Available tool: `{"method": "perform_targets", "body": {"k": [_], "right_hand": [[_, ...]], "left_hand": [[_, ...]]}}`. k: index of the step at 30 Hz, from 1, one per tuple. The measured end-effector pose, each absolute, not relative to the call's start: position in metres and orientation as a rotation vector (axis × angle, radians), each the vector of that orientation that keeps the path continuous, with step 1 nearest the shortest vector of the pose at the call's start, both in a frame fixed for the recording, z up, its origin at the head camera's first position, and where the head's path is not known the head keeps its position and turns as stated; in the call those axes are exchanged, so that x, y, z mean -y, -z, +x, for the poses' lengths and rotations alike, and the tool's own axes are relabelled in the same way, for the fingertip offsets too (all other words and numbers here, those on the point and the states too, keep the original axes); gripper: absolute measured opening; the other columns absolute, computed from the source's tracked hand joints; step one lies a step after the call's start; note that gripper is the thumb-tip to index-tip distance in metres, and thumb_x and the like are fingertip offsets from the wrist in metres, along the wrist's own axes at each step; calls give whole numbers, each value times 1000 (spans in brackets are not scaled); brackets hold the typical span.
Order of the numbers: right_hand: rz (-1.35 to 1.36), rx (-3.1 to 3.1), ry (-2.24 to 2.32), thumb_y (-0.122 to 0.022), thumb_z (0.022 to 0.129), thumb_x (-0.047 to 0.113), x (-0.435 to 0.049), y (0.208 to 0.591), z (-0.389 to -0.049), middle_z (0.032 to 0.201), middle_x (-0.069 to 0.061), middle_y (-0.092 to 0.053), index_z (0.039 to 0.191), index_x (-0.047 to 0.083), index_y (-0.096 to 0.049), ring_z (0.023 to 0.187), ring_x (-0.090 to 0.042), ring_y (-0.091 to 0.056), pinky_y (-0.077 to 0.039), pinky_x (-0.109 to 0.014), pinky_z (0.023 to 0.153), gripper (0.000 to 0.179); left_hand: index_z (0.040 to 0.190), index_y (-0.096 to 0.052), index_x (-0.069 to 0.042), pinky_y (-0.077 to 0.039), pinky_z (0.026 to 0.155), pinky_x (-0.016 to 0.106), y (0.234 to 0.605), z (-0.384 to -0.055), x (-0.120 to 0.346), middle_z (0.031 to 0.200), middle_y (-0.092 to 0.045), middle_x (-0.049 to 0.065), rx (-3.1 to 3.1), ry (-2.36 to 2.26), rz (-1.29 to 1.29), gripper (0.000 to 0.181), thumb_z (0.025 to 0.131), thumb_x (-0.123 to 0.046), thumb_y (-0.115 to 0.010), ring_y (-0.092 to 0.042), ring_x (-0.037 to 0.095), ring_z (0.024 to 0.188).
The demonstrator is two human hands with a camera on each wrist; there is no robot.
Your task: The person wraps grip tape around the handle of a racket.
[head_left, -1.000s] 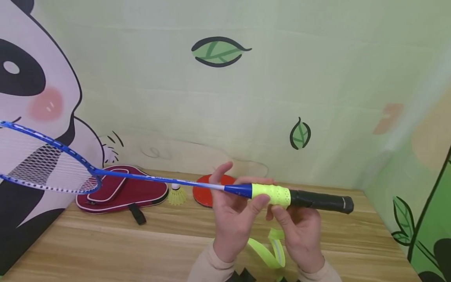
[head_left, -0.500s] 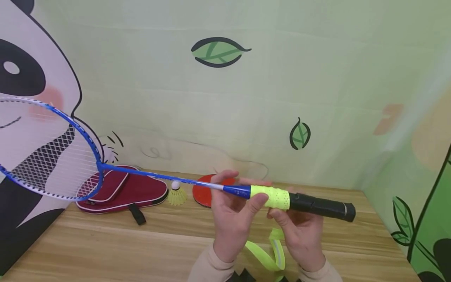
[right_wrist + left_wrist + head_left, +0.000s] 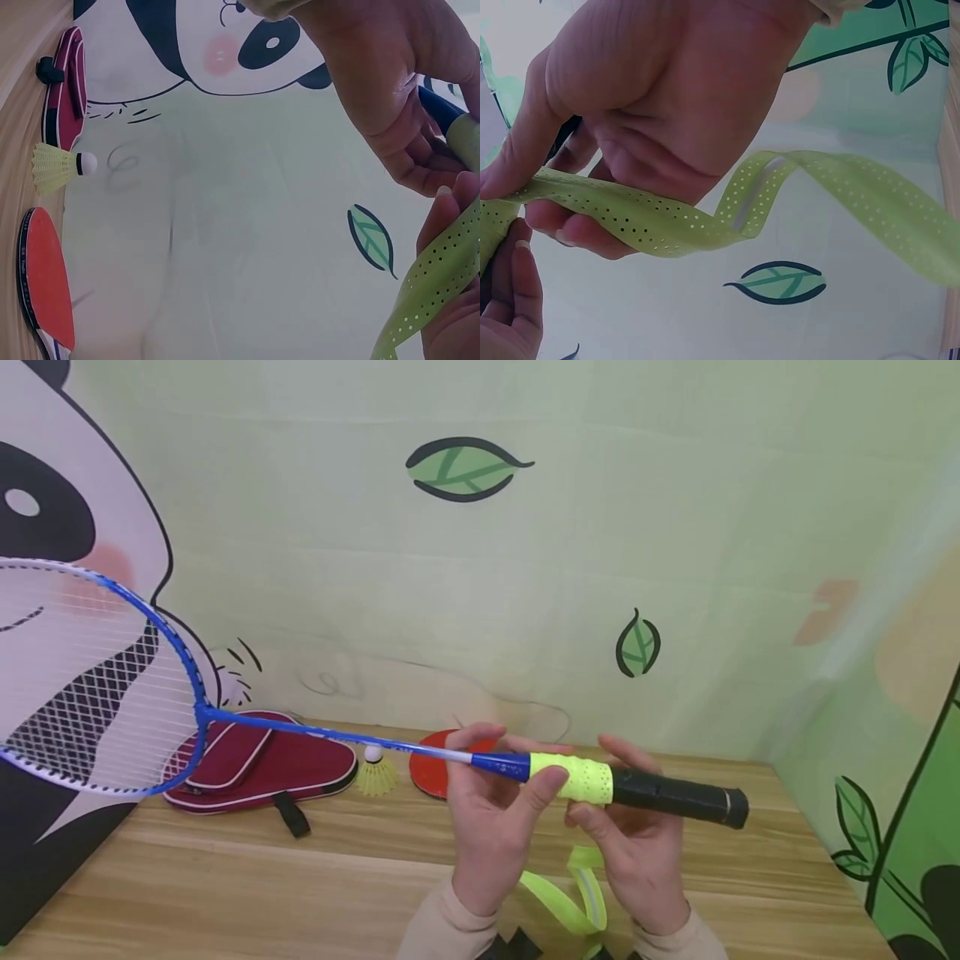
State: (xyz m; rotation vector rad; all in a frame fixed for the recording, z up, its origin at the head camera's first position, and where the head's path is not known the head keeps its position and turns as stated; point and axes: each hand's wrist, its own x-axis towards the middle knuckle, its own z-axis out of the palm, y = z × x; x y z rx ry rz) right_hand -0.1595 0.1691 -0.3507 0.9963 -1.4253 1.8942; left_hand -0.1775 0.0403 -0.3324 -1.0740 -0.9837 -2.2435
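A blue and white badminton racket [image 3: 337,735] is held up above the table, its strung head to the left and its black handle [image 3: 678,795] to the right. Yellow-green perforated overgrip tape [image 3: 581,779] is wound round the handle beside the blue cone. My left hand [image 3: 491,839] holds the racket near the cone, its thumb on the wrapped part. My right hand [image 3: 641,856] is under the handle; in the left wrist view its thumb and fingers pinch the loose tape [image 3: 630,217], which hangs in a twisted strip. The racket head's far end is out of view.
Along the back of the wooden table [image 3: 300,893] lie a dark red bag [image 3: 300,777], a yellow shuttlecock [image 3: 377,774] and a red table tennis bat [image 3: 429,772]. Behind stands a printed backdrop [image 3: 570,568]. Small black pieces [image 3: 517,946] show at the front edge.
The racket has turned about its length, so its head appears wider, and its handle end dips slightly. A finger of the right hand has risen behind the handle. The left hand has barely moved.
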Motion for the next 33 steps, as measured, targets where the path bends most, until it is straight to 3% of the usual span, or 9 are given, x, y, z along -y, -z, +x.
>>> {"method": "perform_targets", "body": {"k": [7, 13, 16, 22, 29, 33], "right_hand": [[1007, 1388, -1928, -63, 85, -16, -168, 350, -159, 105, -12, -69, 124, -16, -49, 81, -14, -65, -56, -26, 69, 42], [967, 1377, -1933, -62, 85, -16, -170, 350, -159, 106, -13, -68, 120, -15, -52, 80, -15, -66, -56, -27, 68, 37], [934, 1390, -1919, -61, 85, -17, -171, 349, -159, 106, -14, -68, 118, -15, -53, 79, -16, -66, -57, -28, 67, 34], [915, 1433, -1904, -58, 86, -19, -173, 349, -158, 120, -19, -64, 119, -15, -51, 80, -17, -66, -56, -28, 67, 33], [925, 1453, -1890, -54, 90, -16, -173, 348, -158, 121, -20, -62, 123, -17, -48, 78, -19, -64, -55, -27, 66, 33], [942, 1431, -1910, -55, 92, -12, -173, 348, -159, 122, -19, -62, 130, -16, -44, 80, -19, -63, -54, -27, 66, 40]], "left_hand": [[123, -34, -8, -53, 75, 25, 333, -178, -40, 99, -66, 3, 1001, 2260, -1055, 48, 90, -3, -68, -68, 18, 88], [129, -28, -8, -43, 99, 38, 331, -178, -41, 115, -66, 11, 948, 2286, -1170, 55, 89, 3, -64, -64, 26, 106], [133, -23, -7, -39, 104, 42, 330, -178, -41, 122, -62, 16, 903, 2298, -1265, 63, 86, 11, -60, -60, 32, 113], [134, -20, -6, -45, 99, 35, 330, -177, -40, 116, -62, 15, 908, 2348, -1277, 67, 83, 17, -57, -64, 31, 107], [135, -20, -5, -49, 91, 30, 330, -176, -40, 117, -61, 15, 932, 2314, -1290, 63, 89, 13, -59, -63, 31, 110], [135, -19, -3, -53, 84, 29, 329, -177, -41, 114, -58, 27, 946, 2264, -1304, 60, 92, 7, -60, -63, 32, 109]]}}
